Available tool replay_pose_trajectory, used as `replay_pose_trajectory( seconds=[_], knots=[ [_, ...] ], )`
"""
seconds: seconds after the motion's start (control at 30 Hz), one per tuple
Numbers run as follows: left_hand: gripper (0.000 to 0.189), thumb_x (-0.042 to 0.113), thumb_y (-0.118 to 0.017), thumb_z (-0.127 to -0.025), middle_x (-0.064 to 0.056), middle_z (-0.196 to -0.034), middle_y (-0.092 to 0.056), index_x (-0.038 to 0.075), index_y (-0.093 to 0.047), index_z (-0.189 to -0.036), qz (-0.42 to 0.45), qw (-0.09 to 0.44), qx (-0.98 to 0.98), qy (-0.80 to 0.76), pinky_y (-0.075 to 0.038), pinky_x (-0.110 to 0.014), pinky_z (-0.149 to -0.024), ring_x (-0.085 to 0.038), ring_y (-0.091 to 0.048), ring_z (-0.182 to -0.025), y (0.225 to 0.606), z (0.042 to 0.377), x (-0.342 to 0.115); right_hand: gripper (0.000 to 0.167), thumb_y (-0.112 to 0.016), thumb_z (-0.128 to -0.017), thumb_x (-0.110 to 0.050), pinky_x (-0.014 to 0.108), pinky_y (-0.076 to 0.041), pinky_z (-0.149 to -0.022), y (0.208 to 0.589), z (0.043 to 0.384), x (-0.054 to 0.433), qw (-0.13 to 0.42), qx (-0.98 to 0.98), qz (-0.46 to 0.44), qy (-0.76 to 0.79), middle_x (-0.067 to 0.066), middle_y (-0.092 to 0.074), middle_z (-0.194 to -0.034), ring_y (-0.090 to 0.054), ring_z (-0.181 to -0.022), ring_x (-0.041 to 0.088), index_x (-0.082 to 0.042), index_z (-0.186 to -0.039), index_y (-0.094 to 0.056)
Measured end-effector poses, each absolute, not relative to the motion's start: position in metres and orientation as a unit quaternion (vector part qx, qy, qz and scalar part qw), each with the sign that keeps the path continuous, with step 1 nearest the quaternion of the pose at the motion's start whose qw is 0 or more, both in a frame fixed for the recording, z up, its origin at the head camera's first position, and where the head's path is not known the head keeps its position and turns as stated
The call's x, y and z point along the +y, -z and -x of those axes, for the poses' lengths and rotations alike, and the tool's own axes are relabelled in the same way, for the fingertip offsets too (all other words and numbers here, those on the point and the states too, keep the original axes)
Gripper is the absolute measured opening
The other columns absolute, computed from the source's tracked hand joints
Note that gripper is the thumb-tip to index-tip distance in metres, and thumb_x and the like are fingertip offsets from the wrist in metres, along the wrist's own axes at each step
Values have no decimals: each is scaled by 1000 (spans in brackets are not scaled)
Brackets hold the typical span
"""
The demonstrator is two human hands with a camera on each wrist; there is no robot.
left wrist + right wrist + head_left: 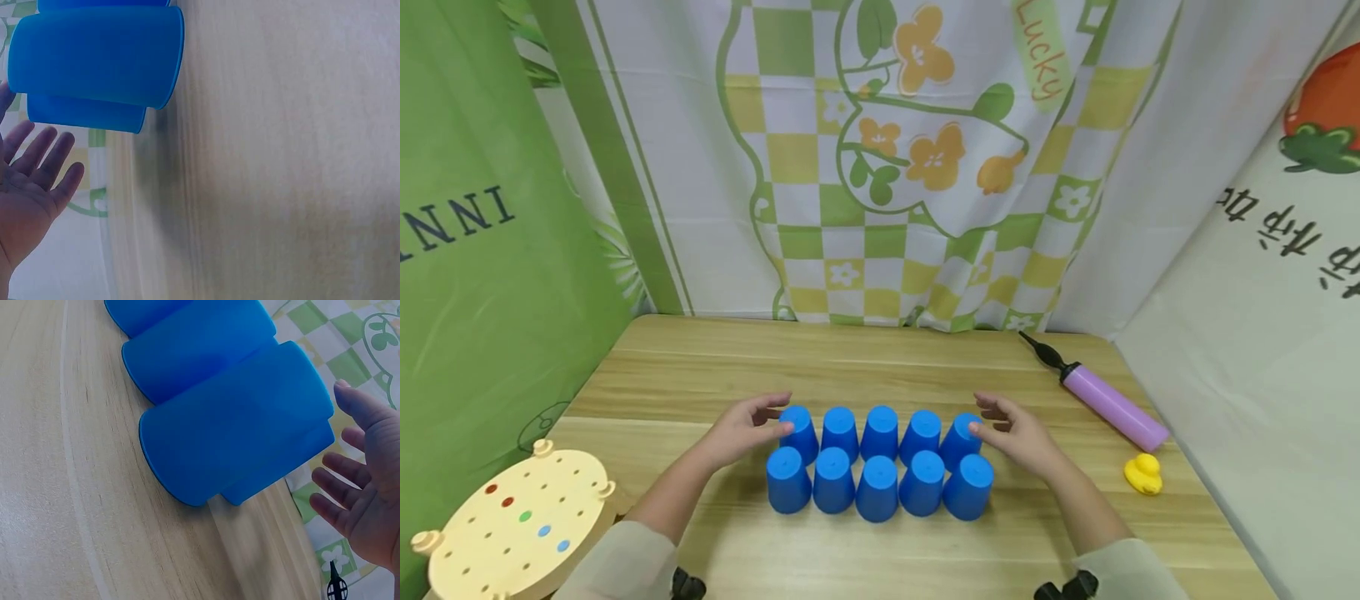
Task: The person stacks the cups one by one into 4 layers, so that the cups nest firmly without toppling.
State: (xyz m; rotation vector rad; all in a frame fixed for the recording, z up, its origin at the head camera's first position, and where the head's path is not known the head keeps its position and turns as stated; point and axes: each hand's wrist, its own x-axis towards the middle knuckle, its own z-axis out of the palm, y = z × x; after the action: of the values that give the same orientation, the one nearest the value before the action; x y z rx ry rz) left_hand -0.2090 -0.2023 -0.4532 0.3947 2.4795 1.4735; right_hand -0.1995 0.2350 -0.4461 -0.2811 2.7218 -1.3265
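Several blue cups stand upside down in two rows on the wooden table. My left hand (747, 429) is at the left end of the back row, its thumb tip overlapping the end cup (800, 437) in the head view. At the other end my right hand (1017, 433) is beside the last back-row cup (960, 442), thumb in front of it. Both hands have spread, relaxed fingers and grip nothing. In the left wrist view the left hand (34, 181) shows its palm near a front cup (97, 56); the right wrist view shows the right hand (369, 481) likewise beside a cup (237, 419).
A purple pump (1112, 404) with a black nozzle lies at the back right, a yellow rubber duck (1143, 474) in front of it. At the left edge is a round cream pegboard (512, 525) with coloured dots. A patterned curtain (895, 267) hangs behind the table (850, 350).
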Motion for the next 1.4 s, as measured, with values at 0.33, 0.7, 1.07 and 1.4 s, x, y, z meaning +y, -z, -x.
replay_pose_trajectory(
  seconds=[0.33, 0.7, 1.07, 1.4],
  knots=[
    [65, 35, -72, -89, -18, -135, -58, 3, -50, -141, -121, 128, 852, -493, -46, -54, -106, -38, -55, -124, 460, 211, -201, 62, -71, -90, -32, 47, -51, -99, 452, 200, 235, 82, 886, 102, 445, 19, -59, -133, -58, -118, 33, 0, -139, -50],
    [61, 35, -70, -90, -17, -128, -62, 4, -52, -140, -109, 112, 857, -491, -49, -52, -103, -35, -58, -121, 459, 215, -200, 61, -70, -90, -35, 48, -51, -99, 446, 202, 235, 96, 898, 96, 418, 16, -63, -125, -59, -115, 31, -3, -139, -52],
    [63, 39, -70, -90, -18, -133, -60, 8, -51, -142, -112, 83, 867, -478, -54, -45, -96, -35, -57, -121, 427, 244, -186, 62, -68, -92, -35, 47, -54, -94, 417, 227, 227, 55, 905, 93, 412, 22, -59, -131, -58, -119, 39, -3, -141, -49],
    [60, 36, -69, -92, -18, -134, -59, 7, -51, -142, -129, 59, 886, -442, -56, -45, -91, -36, -57, -120, 393, 277, -145, 62, -67, -93, -36, 49, -52, -96, 387, 265, 194, 50, 908, 77, 409, 19, -56, -137, -54, -125, 37, -10, -146, -46]
  ],
)
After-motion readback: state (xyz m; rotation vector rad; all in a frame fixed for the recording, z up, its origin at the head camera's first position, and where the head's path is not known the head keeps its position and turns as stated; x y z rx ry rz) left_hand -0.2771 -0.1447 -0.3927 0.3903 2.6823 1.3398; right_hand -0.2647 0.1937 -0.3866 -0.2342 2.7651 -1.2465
